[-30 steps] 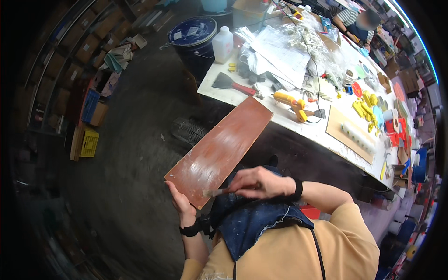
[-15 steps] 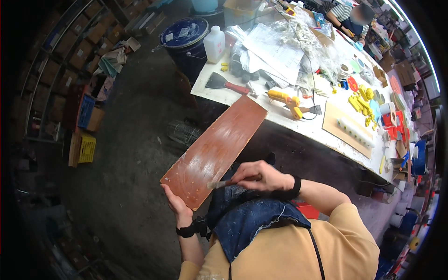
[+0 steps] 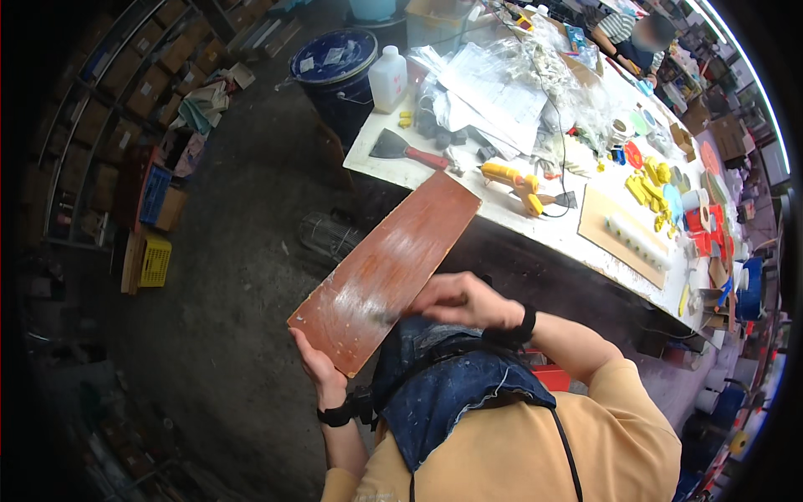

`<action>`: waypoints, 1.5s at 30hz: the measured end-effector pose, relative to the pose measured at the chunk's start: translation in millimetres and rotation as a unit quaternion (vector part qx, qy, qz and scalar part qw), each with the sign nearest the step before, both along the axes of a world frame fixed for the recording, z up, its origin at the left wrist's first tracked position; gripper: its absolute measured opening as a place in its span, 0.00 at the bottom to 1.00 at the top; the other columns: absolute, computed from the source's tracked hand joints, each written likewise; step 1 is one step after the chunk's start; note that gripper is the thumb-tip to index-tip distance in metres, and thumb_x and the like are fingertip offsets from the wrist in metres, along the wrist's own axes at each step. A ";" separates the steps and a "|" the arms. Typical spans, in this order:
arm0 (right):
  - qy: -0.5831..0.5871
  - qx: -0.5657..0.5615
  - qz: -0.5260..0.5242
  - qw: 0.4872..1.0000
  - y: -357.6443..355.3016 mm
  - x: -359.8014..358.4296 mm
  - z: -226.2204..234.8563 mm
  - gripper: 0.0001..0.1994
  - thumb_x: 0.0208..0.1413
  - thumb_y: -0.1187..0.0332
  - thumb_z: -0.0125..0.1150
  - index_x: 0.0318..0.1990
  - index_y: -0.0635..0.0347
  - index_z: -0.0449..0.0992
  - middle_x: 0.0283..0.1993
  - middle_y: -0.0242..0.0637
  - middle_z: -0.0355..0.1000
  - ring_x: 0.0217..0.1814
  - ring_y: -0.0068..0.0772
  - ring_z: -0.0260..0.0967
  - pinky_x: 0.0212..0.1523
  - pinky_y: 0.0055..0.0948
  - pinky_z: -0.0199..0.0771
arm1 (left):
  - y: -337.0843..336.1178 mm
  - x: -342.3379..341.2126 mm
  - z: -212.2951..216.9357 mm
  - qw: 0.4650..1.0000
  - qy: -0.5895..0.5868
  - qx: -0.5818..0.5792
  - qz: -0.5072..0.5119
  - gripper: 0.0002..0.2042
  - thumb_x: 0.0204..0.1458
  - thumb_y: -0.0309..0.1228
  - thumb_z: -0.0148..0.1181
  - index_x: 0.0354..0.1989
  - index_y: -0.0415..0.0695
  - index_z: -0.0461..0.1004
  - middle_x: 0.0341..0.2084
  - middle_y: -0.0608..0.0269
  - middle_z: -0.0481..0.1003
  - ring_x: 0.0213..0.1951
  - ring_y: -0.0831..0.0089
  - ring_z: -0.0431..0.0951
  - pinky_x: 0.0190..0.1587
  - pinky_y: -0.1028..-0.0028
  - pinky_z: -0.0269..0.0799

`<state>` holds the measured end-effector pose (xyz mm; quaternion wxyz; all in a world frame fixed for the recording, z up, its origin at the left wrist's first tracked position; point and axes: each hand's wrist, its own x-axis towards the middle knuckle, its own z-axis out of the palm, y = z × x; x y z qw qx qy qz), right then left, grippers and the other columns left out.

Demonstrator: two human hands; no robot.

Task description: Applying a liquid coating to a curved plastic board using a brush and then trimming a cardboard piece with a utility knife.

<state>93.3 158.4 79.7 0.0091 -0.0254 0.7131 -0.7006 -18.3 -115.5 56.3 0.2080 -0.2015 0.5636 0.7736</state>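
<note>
At the edge of a cluttered white table (image 3: 535, 219), a long, reddish-brown board (image 3: 393, 259), glossy, streaked and pale-edged, slants from lower left to upper right along its long axis, its far end pointing toward the table. The left hand (image 3: 319, 365) has its grip on the board's near end; the right hand (image 3: 464, 301), blurred beside the right edge, closes around a small brush (image 3: 387, 318).

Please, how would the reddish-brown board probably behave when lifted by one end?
The board is probably stiff: its long span shows no sag beyond the left hand. Its shiny, streaked face may be slippery. Being long, it could tip if gripped only there.
</note>
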 end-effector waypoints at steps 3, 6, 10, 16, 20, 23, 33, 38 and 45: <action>-0.083 0.054 -0.158 0.982 57.6 2.5 -26.3 0.09 0.58 0.75 0.59 0.44 0.64 0.80 0.44 0.35 0.75 0.45 0.25 0.74 0.49 0.27 0.73 | -9.5 -0.3 -14.0 1.000 0.016 0.001 -0.005 0.37 0.62 0.60 0.36 0.68 0.40 0.54 0.66 0.52 0.58 0.65 0.57 0.61 0.64 0.61 0.58; -0.112 0.164 -0.297 0.934 114.5 15.6 -73.9 0.09 0.58 0.71 0.59 0.43 0.65 0.80 0.40 0.38 0.76 0.45 0.29 0.74 0.48 0.27 0.74 | -11.7 -1.8 -23.9 1.000 0.002 0.017 -0.008 0.37 0.62 0.60 0.36 0.68 0.41 0.54 0.67 0.52 0.58 0.65 0.57 0.61 0.64 0.61 0.58; -0.043 0.207 -0.211 0.954 63.6 7.4 -43.2 0.09 0.56 0.74 0.61 0.44 0.61 0.80 0.41 0.39 0.76 0.46 0.32 0.74 0.46 0.27 0.75 | -15.1 -2.6 -24.2 1.000 -0.009 0.024 -0.010 0.36 0.63 0.59 0.36 0.68 0.42 0.55 0.67 0.55 0.57 0.65 0.58 0.60 0.65 0.61 0.56; -0.019 0.112 -0.161 0.980 45.5 5.8 -36.1 0.11 0.56 0.76 0.59 0.45 0.58 0.80 0.43 0.39 0.75 0.47 0.33 0.74 0.47 0.28 0.76 | -19.7 -1.1 -25.4 1.000 -0.017 0.011 -0.011 0.37 0.62 0.61 0.35 0.69 0.43 0.54 0.68 0.55 0.56 0.66 0.57 0.59 0.66 0.60 0.56; -0.114 0.208 -0.396 0.887 133.9 8.1 -104.1 0.09 0.56 0.70 0.61 0.41 0.62 0.82 0.37 0.40 0.80 0.43 0.32 0.77 0.44 0.29 0.77 | -18.7 -5.6 -32.1 0.999 -0.024 -0.001 -0.026 0.37 0.62 0.61 0.34 0.69 0.44 0.53 0.68 0.56 0.55 0.67 0.58 0.58 0.66 0.60 0.55; -0.122 0.167 -0.435 0.876 133.0 -1.9 -110.1 0.09 0.56 0.70 0.62 0.41 0.65 0.81 0.38 0.43 0.80 0.40 0.30 0.79 0.43 0.27 0.78 | -23.7 -6.8 -41.4 0.999 -0.026 0.020 -0.031 0.37 0.62 0.61 0.33 0.70 0.45 0.52 0.68 0.56 0.55 0.67 0.57 0.58 0.66 0.60 0.55; -0.102 0.234 -0.411 0.875 142.3 -57.4 -119.0 0.09 0.56 0.69 0.62 0.40 0.63 0.81 0.38 0.45 0.78 0.41 0.35 0.78 0.42 0.31 0.76 | -31.0 -2.5 -54.0 0.999 0.001 0.012 -0.040 0.37 0.61 0.62 0.35 0.69 0.45 0.54 0.68 0.56 0.56 0.66 0.58 0.60 0.65 0.60 0.58; -0.029 0.222 -0.298 0.928 116.8 -69.2 -122.4 0.09 0.57 0.70 0.62 0.42 0.62 0.81 0.36 0.42 0.79 0.40 0.34 0.78 0.44 0.31 0.76 | -34.2 -1.7 -61.3 0.998 0.002 0.041 -0.040 0.37 0.61 0.62 0.35 0.68 0.45 0.54 0.67 0.56 0.57 0.66 0.58 0.60 0.64 0.59 0.59; -0.093 0.122 -0.426 0.892 147.8 -91.6 -144.9 0.09 0.54 0.70 0.63 0.38 0.66 0.81 0.35 0.43 0.81 0.38 0.33 0.80 0.43 0.29 0.79 | -32.1 -1.7 -59.4 0.996 -0.006 0.079 -0.028 0.35 0.63 0.60 0.32 0.68 0.46 0.57 0.66 0.57 0.59 0.65 0.59 0.61 0.65 0.62 0.57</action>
